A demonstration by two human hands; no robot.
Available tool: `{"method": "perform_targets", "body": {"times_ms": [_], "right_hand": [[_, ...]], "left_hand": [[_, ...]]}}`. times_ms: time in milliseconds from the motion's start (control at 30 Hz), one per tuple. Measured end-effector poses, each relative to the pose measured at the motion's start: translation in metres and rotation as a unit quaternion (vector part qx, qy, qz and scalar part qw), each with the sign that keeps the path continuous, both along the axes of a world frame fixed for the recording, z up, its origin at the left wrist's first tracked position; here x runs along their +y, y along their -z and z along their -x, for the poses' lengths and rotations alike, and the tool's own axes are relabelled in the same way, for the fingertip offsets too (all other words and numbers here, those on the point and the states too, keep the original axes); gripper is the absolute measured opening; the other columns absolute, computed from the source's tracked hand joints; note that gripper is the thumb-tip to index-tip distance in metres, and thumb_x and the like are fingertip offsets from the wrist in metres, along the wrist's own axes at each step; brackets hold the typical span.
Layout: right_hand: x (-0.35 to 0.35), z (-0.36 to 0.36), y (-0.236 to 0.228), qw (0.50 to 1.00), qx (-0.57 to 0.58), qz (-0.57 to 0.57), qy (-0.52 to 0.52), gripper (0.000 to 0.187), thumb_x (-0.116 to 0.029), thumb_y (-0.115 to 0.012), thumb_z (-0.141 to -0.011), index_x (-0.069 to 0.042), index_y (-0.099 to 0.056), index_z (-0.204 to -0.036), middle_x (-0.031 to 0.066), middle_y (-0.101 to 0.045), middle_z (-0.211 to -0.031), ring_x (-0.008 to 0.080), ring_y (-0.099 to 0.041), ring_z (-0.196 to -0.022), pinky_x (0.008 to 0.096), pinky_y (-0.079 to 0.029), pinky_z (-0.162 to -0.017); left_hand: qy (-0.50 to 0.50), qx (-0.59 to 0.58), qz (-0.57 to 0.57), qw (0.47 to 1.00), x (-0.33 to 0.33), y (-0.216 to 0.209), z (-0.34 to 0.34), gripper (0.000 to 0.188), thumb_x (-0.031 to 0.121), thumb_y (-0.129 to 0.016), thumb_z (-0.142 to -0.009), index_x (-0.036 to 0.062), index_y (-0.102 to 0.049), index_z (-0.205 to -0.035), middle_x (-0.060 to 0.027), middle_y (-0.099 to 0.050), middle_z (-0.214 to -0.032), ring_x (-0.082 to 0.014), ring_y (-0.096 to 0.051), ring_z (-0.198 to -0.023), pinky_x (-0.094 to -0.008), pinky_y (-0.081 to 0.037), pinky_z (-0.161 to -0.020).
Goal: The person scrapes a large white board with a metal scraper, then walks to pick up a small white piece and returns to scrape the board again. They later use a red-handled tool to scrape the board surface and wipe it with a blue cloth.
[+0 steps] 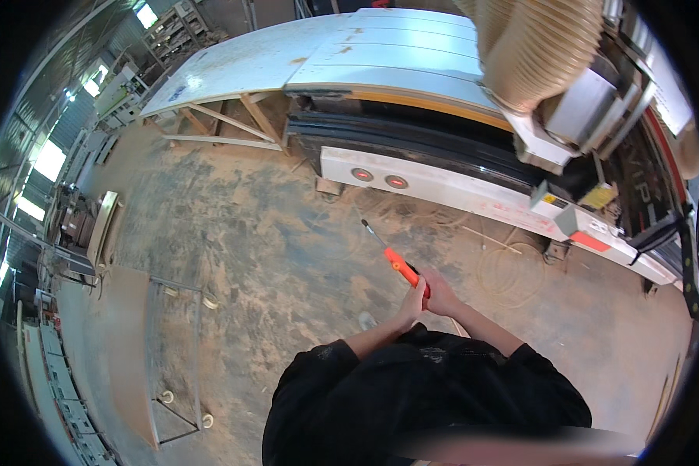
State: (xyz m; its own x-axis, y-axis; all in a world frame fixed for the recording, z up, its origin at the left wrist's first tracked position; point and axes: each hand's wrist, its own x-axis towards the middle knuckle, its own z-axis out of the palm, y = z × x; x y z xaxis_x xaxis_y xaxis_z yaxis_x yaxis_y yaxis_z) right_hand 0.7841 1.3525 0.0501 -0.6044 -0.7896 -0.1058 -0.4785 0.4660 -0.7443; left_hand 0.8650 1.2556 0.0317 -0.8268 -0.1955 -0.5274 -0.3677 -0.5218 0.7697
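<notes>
Close in front of my body, both hands meet around an orange air blow gun (403,268). Its thin metal nozzle ends in a dark tip and points forward and left, over the floor. My right hand (440,293) is closed around the grip at the back end. Pressed against it from the left, my left hand (413,304) is closed on the same end. The fingers cover most of the grip.
Ahead stands a large machine with a white side beam (450,196) and pale panels (396,48) on its bed. A ribbed dust hose (544,50) hangs at upper right. A coiled thin hose (511,273) lies on the dusty floor. A wheeled metal-frame cart (197,342) stands left.
</notes>
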Motion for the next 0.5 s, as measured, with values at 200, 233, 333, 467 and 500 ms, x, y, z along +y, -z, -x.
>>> {"method": "perform_targets", "body": {"times_ms": [200, 233, 333, 467, 500], "right_hand": [[-0.146, 0.014, -0.05, 0.987, -0.1, 0.122, -0.014, 0.08, -0.014, -0.074, -0.068, -0.006, -0.04, -0.14, 0.0221, -0.047, -0.136, 0.0341, -0.048, -0.124, 0.0405, -0.04, -0.103], [-0.166, 0.02, -0.053, 0.983, -0.133, 0.126, -0.031, 0.079, -0.014, -0.075, -0.069, -0.006, -0.04, -0.14, 0.0222, -0.048, -0.135, 0.0327, -0.05, -0.122, 0.0399, -0.041, -0.102], [-0.217, 0.053, -0.058, 0.973, -0.211, 0.09, 0.034, 0.073, -0.02, -0.073, -0.075, -0.007, -0.042, -0.139, 0.0195, -0.055, -0.127, 0.0288, -0.054, -0.117, 0.0391, -0.043, -0.098], [-0.281, 0.139, -0.049, 0.957, -0.198, 0.111, 0.179, 0.065, -0.035, -0.07, -0.083, -0.011, -0.043, -0.136, 0.0031, -0.058, -0.088, 0.0126, -0.054, -0.066, 0.0288, -0.048, -0.059], [-0.298, 0.159, -0.062, 0.952, -0.212, 0.101, 0.197, 0.058, -0.04, -0.068, -0.085, -0.01, -0.047, -0.131, 0.0023, -0.057, -0.084, 0.0109, -0.052, -0.061, 0.0279, -0.046, -0.056]], "left_hand": [[0.137, 0.051, 0.164, 0.976, -0.16, -0.058, -0.005, 0.051, 0.049, -0.037, -0.101, 0.0105, -0.044, -0.133, -0.0015, -0.059, -0.105, -0.0101, -0.057, -0.088, -0.0236, -0.043, -0.071], [0.122, 0.035, 0.162, 0.979, -0.176, -0.071, -0.005, 0.049, 0.048, -0.038, -0.101, 0.0123, -0.043, -0.133, -0.0005, -0.06, -0.102, -0.0092, -0.057, -0.083, -0.023, -0.042, -0.064], [0.125, 0.03, 0.021, 0.991, -0.23, -0.054, 0.022, 0.056, 0.048, -0.038, -0.101, 0.0156, -0.029, -0.146, -0.0017, -0.063, -0.11, -0.0103, -0.06, -0.091, -0.0233, -0.043, -0.067], [0.082, -0.005, 0.007, 0.997, -0.284, -0.06, 0.052, 0.064, 0.054, -0.035, -0.099, 0.0201, -0.019, -0.15, -0.0035, -0.061, -0.128, -0.0121, -0.06, -0.103, -0.0276, -0.043, -0.083], [0.077, 0.001, 0.05, 0.996, -0.305, -0.051, 0.055, 0.063, 0.052, -0.038, -0.099, 0.0201, -0.02, -0.15, -0.0034, -0.061, -0.127, -0.0123, -0.06, -0.103, -0.0289, -0.043, -0.083]]}}
